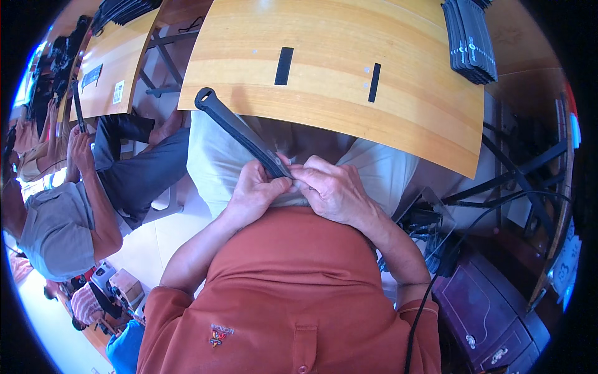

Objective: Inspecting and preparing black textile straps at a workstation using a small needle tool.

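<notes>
A long, flat black strap (240, 138) with a rounded, slotted end slants up and left from my lap toward the table edge. Its lower end sits in my left hand (254, 190), thumb pressed along the top and fingers wrapped beneath. Right beside it, my right hand (336, 190) pinches at that same lower end, with fingertips almost meeting those of the left. What exactly lies between the right fingertips is partly hidden. Both hands are low in front of my belly, short of the table edge.
The wooden table (336, 68) carries two short black strips (284, 66) and a stack of dark grey packs (470, 43) at its right. On the left, a seated co-worker (56, 218) handles a black strip at another table (121, 50). A cable (427, 293) hangs near my right arm, above a dark cabinet (483, 311).
</notes>
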The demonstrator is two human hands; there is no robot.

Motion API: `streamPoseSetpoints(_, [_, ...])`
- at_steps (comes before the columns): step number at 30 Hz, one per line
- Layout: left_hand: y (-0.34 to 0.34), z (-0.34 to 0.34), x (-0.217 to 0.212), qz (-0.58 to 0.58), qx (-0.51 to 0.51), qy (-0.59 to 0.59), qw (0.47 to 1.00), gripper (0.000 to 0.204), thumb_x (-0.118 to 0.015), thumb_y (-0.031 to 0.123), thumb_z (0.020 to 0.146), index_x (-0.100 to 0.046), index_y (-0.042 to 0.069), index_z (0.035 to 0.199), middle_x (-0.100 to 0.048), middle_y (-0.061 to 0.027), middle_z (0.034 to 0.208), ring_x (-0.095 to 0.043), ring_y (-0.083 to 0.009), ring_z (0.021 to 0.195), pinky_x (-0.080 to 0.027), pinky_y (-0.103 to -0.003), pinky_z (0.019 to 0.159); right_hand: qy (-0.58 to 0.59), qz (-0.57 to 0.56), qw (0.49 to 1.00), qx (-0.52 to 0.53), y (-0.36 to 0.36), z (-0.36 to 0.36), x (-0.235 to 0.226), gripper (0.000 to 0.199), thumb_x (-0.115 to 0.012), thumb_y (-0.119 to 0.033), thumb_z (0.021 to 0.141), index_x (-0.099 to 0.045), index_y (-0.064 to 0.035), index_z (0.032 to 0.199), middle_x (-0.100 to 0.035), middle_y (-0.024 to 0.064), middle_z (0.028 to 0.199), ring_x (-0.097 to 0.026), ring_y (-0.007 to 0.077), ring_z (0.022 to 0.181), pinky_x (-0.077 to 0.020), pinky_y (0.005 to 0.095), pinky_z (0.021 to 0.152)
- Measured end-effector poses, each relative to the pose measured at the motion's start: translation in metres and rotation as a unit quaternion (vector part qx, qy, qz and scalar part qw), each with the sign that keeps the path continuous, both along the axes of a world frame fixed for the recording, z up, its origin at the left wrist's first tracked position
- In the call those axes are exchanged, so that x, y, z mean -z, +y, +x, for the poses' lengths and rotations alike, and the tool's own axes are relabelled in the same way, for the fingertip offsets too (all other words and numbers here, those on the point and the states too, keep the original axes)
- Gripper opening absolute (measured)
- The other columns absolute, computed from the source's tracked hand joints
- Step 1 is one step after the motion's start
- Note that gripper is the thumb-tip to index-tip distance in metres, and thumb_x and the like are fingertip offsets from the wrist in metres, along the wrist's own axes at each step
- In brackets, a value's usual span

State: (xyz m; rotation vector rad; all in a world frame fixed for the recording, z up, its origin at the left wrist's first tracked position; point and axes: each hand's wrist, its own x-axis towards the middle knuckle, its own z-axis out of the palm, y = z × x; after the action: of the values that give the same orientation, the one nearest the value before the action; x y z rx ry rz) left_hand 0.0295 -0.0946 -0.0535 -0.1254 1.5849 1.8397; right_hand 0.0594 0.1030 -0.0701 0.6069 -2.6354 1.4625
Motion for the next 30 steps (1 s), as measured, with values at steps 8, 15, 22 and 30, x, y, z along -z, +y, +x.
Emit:
streamPoseSetpoints(8, [-0.002, 0.003, 0.001, -0.012, 0.032, 0.029, 0.999, 0.024, -0.059, -0.007, 0.085, -0.054, -0.003, 0.108, -0.063, -0.0041, 0.092, -0.062, -0.0087, 0.086, -0.054, -0.026, 0.079, 0.069, 0.045, 0.996, -0.019, -0.003, 0.000, -0.004, 0.022, -0.074, -0.003, 0.074, -0.067, -0.0005, 0.096, -0.062, 0.0096, 0.080, -0.066, 0.0254, 0.058, -0.0508, 0.0354, 0.048])
streamPoseSetpoints(15, [-0.009, 0.011, -0.007, 0.004, 0.033, -0.015, 0.999, 0.026, -0.052, -0.009, 0.088, -0.048, -0.004, 0.113, -0.066, -0.0093, 0.099, -0.067, -0.0150, 0.091, -0.056, -0.029, 0.083, 0.102, 0.067, 0.992, -0.009, -0.003, 0.000, -0.013, 0.015, -0.072, -0.003, 0.076, -0.062, -0.0014, 0.087, -0.057, 0.0085, 0.075, -0.063, 0.0241, 0.056, -0.0481, 0.0349, 0.046])
streamPoseSetpoints(22, [-0.018, 0.010, -0.002, 0.098, 0.057, -0.045, 0.993, 0.024, -0.052, -0.003, 0.097, -0.044, -0.002, 0.119, -0.067, -0.0132, 0.103, -0.069, -0.0176, 0.093, -0.057, -0.029, 0.084, -0.018, -0.115, 0.993, 0.000, 0.000, -0.001, -0.003, 0.011, -0.069, -0.002, 0.081, -0.064, -0.0006, 0.090, -0.061, 0.0105, 0.078, -0.063, 0.0237, 0.062, -0.0490, 0.0325, 0.054])
streamPoseSetpoints(30, [-0.017, 0.008, -0.008, 0.071, 0.063, -0.064, 0.993, 0.025, -0.056, 0.005, 0.099, -0.044, -0.001, 0.120, -0.066, -0.0127, 0.099, -0.069, -0.0169, 0.091, -0.057, -0.027, 0.082, -0.108, -0.217, 0.970, -0.019, -0.001, 0.002, 0.002, 0.007, -0.067, -0.003, 0.088, -0.068, 0.0021, 0.092, -0.063, 0.0083, 0.079, -0.060, 0.0152, 0.067, -0.0462, 0.0283, 0.059])
